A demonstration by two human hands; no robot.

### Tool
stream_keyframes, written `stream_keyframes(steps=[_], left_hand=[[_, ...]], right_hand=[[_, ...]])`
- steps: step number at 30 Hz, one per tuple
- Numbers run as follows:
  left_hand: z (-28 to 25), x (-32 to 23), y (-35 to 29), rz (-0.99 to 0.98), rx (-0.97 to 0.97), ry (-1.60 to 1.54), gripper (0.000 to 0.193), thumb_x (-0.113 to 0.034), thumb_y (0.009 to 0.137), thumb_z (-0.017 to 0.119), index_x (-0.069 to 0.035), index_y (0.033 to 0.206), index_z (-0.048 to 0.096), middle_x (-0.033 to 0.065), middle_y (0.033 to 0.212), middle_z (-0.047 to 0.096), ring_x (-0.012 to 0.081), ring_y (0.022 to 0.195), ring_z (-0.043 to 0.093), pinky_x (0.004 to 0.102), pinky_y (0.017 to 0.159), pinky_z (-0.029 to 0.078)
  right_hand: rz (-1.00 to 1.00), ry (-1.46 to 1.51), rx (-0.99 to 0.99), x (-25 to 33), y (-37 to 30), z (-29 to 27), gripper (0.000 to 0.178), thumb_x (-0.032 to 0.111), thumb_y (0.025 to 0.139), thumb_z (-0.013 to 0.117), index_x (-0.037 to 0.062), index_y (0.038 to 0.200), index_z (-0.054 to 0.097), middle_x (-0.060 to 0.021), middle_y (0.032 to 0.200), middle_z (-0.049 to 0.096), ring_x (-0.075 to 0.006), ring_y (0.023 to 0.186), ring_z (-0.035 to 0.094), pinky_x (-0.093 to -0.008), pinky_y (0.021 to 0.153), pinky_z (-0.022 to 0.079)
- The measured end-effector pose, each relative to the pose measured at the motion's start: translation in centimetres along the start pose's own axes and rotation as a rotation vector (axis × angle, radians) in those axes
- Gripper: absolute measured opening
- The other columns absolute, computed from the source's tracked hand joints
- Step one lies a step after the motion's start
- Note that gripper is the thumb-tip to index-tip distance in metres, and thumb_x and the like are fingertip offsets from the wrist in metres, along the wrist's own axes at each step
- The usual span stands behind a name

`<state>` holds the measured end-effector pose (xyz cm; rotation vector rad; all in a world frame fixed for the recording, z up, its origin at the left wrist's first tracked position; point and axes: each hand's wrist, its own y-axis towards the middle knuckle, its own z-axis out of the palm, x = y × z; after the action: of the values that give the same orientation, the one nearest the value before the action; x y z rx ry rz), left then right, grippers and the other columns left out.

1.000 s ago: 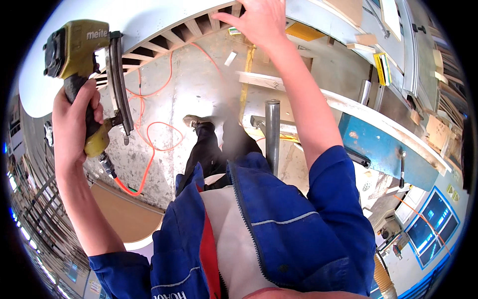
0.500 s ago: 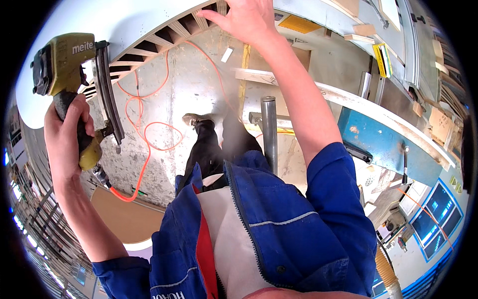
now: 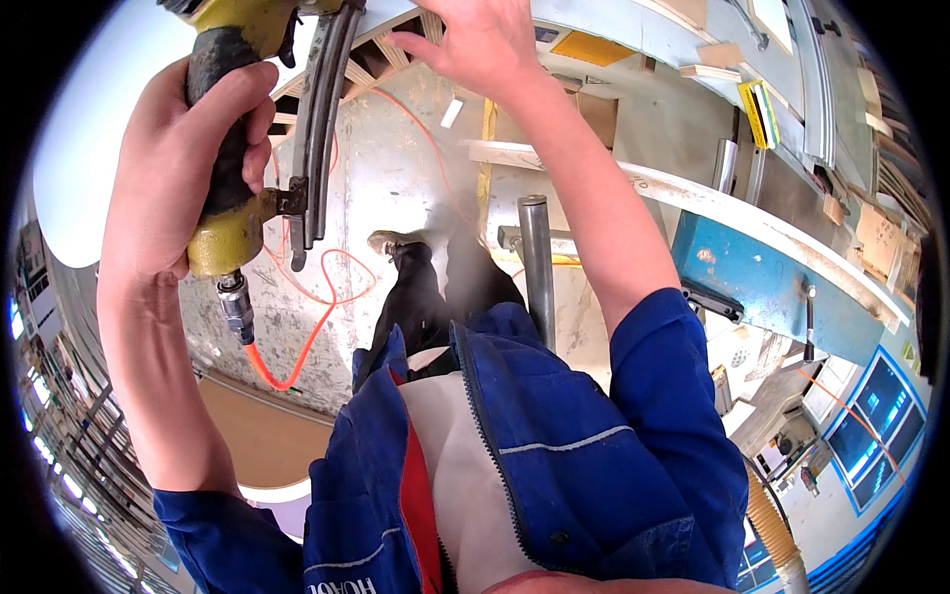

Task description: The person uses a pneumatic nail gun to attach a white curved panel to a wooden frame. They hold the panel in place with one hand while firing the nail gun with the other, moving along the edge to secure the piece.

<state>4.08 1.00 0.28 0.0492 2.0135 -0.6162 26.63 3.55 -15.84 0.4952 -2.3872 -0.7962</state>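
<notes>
My left hand (image 3: 163, 183) is wrapped around the black grip of an olive-yellow pneumatic nail gun (image 3: 226, 245), whose head runs past the top edge of the view. Its long dark magazine stands in front of the slatted wooden edge (image 3: 393, 51) of a large white panel (image 3: 84, 188). An orange air hose (image 3: 275, 374) hangs from the coupling at the handle's base. At the top centre, my right hand (image 3: 480, 49) reaches to the panel's edge with the thumb stretched out. Its other fingertips are cut off, so whether it touches the panel cannot be seen.
Loops of hose lie on the scuffed floor by my feet. An upright metal post (image 3: 535, 262) stands just right of my legs. Further right are a long white-edged board (image 3: 712, 203), a blue panel (image 3: 762, 297) and wood offcuts (image 3: 876, 233). A brown board (image 3: 262, 431) lies at lower left.
My left hand has brought the nail gun to the right and up, close to my right hand, pulling the hose along. My right hand has shifted slightly left.
</notes>
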Motion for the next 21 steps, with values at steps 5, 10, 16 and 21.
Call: stream_keyframes(steps=[5,10,16,21], left_hand=[[0.4,-0.6,0.1,-0.043,-0.020,0.025,0.024,-0.023,0.090,0.064,-0.003,0.081,0.055,0.0017,0.067,0.054,0.0084,0.053,0.050,0.0246,0.053,0.043],[0.5,-0.8,0.0,-0.028,-0.005,0.024,0.024,-0.023,0.090,0.064,-0.003,0.081,0.055,0.0016,0.066,0.053,0.0085,0.054,0.050,0.0247,0.053,0.042],[0.7,-0.7,-0.3,-0.019,-0.005,0.059,0.023,-0.021,0.090,0.062,-0.002,0.079,0.054,0.0017,0.065,0.053,0.0087,0.053,0.050,0.0252,0.052,0.042],[1.3,-0.9,-0.7,-0.018,-0.012,0.044,0.024,-0.020,0.089,0.062,-0.002,0.078,0.054,0.0019,0.063,0.053,0.0089,0.051,0.050,0.0255,0.051,0.042]], right_hand=[[0.000,0.010,-0.020,-0.2,-0.2,0.2,0.058,0.031,0.071,0.081,0.0166,0.124,0.062,-0.0077,0.126,0.062,-0.0323,0.120,0.054,-0.0480,0.103,0.035],[0.007,0.005,-0.005,-0.1,-0.1,0.2,0.057,0.031,0.070,0.081,0.0163,0.123,0.063,-0.0081,0.127,0.062,-0.0327,0.120,0.054,-0.0483,0.103,0.036],[0.001,0.008,-0.022,-0.2,0.0,0.1,0.056,0.029,0.070,0.081,0.0148,0.122,0.063,-0.0087,0.126,0.062,-0.0332,0.120,0.054,-0.0483,0.104,0.036],[0.011,0.016,-0.016,0.1,-0.1,-0.1,0.057,0.027,0.070,0.082,0.0138,0.122,0.064,-0.0092,0.126,0.062,-0.0333,0.121,0.053,-0.0482,0.104,0.036]])
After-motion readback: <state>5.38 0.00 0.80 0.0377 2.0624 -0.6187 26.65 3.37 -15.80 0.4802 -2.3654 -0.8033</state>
